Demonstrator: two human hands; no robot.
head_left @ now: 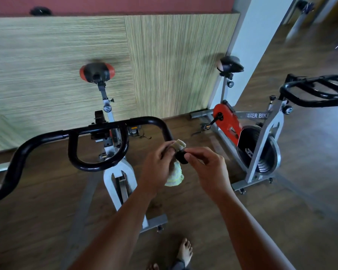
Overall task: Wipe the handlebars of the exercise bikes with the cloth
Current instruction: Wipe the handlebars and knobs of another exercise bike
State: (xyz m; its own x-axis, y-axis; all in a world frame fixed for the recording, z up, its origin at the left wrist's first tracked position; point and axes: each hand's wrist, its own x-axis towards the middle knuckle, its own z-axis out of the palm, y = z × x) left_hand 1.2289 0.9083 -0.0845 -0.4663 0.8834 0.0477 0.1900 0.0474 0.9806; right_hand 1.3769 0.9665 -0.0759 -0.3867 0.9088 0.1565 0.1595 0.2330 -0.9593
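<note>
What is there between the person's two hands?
In the head view, the black handlebar end, wrapped in a pale yellow cloth. The left hand grips the cloth; the right hand pinches the end.

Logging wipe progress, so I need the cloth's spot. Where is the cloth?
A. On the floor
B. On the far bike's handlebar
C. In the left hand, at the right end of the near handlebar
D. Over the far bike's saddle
C: the left hand grips the cloth at the right end of the near handlebar, while the right hand pinches the black bar tip.
</note>
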